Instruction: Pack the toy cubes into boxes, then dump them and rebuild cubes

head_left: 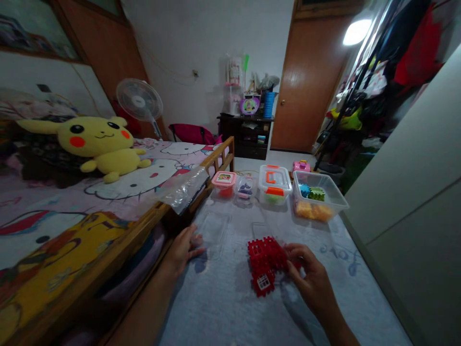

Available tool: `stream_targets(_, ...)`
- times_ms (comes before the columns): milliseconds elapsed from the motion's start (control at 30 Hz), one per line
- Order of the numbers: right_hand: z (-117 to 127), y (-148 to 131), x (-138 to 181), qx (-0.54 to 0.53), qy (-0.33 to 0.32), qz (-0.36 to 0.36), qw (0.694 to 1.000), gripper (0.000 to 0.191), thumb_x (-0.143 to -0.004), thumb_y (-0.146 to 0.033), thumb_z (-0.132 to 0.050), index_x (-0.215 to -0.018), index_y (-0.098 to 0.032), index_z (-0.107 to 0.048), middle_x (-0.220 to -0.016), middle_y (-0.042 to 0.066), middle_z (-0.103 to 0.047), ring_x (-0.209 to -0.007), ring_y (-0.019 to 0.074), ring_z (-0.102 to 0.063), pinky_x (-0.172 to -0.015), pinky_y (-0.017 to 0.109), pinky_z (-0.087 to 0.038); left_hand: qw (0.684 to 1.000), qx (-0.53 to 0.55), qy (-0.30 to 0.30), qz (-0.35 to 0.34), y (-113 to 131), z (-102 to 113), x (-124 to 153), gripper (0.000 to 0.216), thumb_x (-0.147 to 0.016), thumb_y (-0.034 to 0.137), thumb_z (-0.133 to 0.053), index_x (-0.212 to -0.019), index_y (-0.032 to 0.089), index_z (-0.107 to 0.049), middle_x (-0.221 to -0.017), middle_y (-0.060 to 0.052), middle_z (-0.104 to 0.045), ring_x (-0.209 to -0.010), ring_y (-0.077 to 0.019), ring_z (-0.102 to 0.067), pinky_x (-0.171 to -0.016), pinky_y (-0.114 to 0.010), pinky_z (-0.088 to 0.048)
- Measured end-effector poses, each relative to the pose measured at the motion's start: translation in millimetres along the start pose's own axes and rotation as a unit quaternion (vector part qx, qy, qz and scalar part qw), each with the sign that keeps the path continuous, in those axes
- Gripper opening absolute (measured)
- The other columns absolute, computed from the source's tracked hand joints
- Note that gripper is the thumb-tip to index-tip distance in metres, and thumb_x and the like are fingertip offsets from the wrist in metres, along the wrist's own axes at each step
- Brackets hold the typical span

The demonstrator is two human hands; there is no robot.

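My right hand (309,274) pinches the right edge of a group of red interlocking building blocks (264,259). The blocks are joined at toothed edges and lie on the cloth-covered table; one near the front carries a white window grid. To the left, my left hand (184,251) rests at the table's edge with its fingers apart, holding nothing. Its fingertips are beside the near-left corner of a flat clear plastic lid (213,233); whether they touch it I cannot tell.
Along the table's far side stand a pink-lidded box (224,179), a small clear container (246,187), an orange-latched box (275,185) and an open clear bin (334,197) with orange, blue and green blocks. A wooden bed rail (158,211) borders the left.
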State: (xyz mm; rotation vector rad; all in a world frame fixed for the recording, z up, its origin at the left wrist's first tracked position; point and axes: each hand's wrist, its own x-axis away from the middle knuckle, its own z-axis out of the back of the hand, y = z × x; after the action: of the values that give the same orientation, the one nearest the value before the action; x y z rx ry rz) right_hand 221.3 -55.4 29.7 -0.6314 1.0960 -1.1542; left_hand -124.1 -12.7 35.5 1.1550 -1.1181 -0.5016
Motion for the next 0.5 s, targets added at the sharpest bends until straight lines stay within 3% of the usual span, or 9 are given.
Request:
stream_targets(233,-13,-51,-4,0.074,-0.061,0.13,0.987,0.01,-0.086,-0.014,-0.056,-0.089,-0.024,-0.058,-0.108,0.007,-0.065,-0.103,0.0205,-0.063,-0.089,0.033,-0.053,0.996,-0.076,0.017,-0.043,10,-1,-30,0.031,-0.094,0.046,-0.054,-0.096,0.015,-0.06,-0.082,-0.002,-0.063,-0.069,-0.0129,-0.064,-0.06,-0.026,-0.058)
stream_targets(500,-49,-83,10,0.086,-0.173,0.196,0.961,0.026,-0.077,-0.001,-0.051,-0.091,-0.023,-0.052,-0.11,0.007,-0.063,-0.104,0.0188,-0.062,-0.088,0.028,-0.052,0.957,-0.25,0.044,-0.141,14,-2,-65,0.034,-0.094,0.038,-0.06,-0.12,0.016,-0.059,-0.118,-0.008,-0.063,-0.099,-0.0204,-0.065,-0.084,-0.041,-0.057)
